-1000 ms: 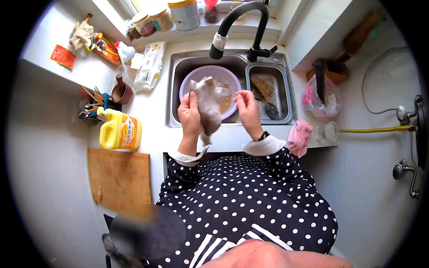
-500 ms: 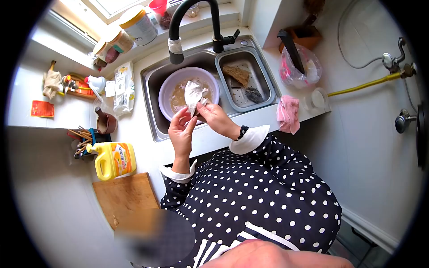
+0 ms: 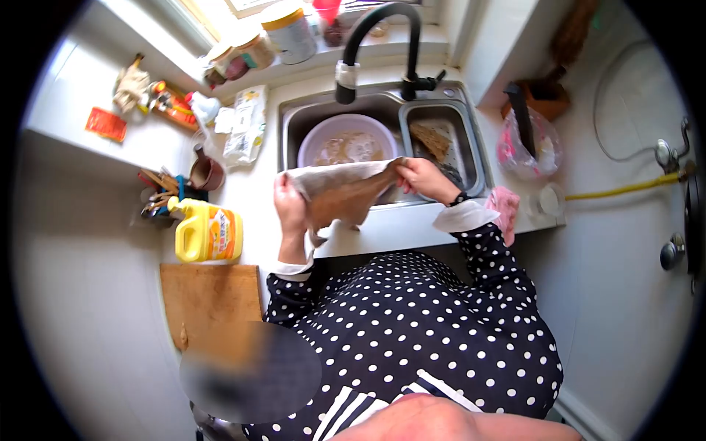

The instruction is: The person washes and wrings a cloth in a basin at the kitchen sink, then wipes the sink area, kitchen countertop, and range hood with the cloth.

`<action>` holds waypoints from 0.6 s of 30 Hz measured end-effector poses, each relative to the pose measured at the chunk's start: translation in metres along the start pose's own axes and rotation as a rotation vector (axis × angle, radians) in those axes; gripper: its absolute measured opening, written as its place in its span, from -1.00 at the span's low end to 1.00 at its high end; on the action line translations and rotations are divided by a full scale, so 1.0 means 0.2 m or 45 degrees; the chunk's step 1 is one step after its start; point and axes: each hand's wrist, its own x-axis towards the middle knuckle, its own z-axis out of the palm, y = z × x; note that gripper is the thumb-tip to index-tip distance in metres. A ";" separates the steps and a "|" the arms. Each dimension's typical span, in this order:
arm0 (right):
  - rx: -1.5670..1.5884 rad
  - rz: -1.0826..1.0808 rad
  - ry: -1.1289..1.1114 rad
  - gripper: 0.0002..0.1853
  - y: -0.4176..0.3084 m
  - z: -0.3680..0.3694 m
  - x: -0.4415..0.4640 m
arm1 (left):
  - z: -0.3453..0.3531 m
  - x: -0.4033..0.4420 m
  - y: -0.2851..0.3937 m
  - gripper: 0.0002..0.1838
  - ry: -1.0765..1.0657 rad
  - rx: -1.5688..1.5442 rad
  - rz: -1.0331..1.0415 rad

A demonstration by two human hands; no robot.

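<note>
A brown and whitish cloth (image 3: 342, 195) is stretched between my two hands in front of the sink. My left hand (image 3: 291, 207) is closed on its left end, and my right hand (image 3: 429, 181) pinches the upper right corner. Its lower edge hangs loose above the counter front. Just behind it, a pale purple basin (image 3: 309, 138) with cloudy, foamy water sits in the larger sink bowl (image 3: 291, 121). The cloth hides the near part of the basin.
A black faucet (image 3: 413, 59) arches over the sink. In the smaller grey basin (image 3: 471, 147) lie a brown cloth (image 3: 431, 140) and a dark scrubber. A yellow jug (image 3: 208, 231) and cutting board (image 3: 211, 294) are at left, a pink cloth (image 3: 504, 209) at right.
The cloth, bunched up over the basin before, is now spread out between my hands. My right hand has moved right and both hands are farther apart. The view has shifted.
</note>
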 end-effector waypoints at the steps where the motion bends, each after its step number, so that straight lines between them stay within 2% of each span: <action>1: 0.235 -0.079 0.011 -0.77 0.04 0.00 0.02 | 0.03 -0.03 0.10 -0.82 -0.047 -0.048 0.036; 2: 0.461 -0.135 0.048 -0.78 0.05 -0.01 0.04 | 0.10 -0.07 0.27 -0.82 -0.095 -0.099 0.078; 4: 1.126 -0.465 0.422 -0.74 -0.07 0.09 0.00 | 0.23 -0.20 0.57 -0.78 -0.328 -0.394 0.164; 5: 1.171 -0.527 0.422 -0.67 0.01 0.10 0.03 | 0.27 -0.27 0.66 -0.74 -0.557 -0.297 0.248; 6: 1.437 -0.558 0.355 -0.66 0.04 0.16 0.05 | 0.30 -0.31 0.71 -0.68 -0.788 -0.199 0.326; 8: 1.571 -0.175 0.271 -0.69 0.56 0.27 0.13 | 0.37 -0.33 0.69 -0.52 -1.035 -0.235 0.411; 10: 1.630 -0.256 0.233 -0.70 0.47 0.31 0.12 | 0.47 -0.32 0.54 -0.46 -0.955 -1.018 -0.249; 11: 1.664 -0.297 0.218 -0.71 0.41 0.35 0.12 | 0.50 -0.32 0.48 -0.43 -0.798 -1.391 -0.620; 12: 1.701 -0.342 0.204 -0.71 0.33 0.38 0.11 | 0.53 -0.31 0.34 -0.45 -0.769 -1.725 -0.862; 14: 1.784 -0.437 0.200 -0.72 0.24 0.40 0.12 | 0.56 -0.34 0.22 -0.47 -0.708 -1.583 -0.807; 15: 1.789 -0.450 0.210 -0.73 0.22 0.41 0.11 | 0.57 -0.35 0.22 -0.43 -0.789 -1.327 -0.759; 18: 1.815 -0.471 0.245 -0.73 0.23 0.40 0.10 | 0.64 -0.41 0.12 -0.23 -0.950 -0.321 -0.018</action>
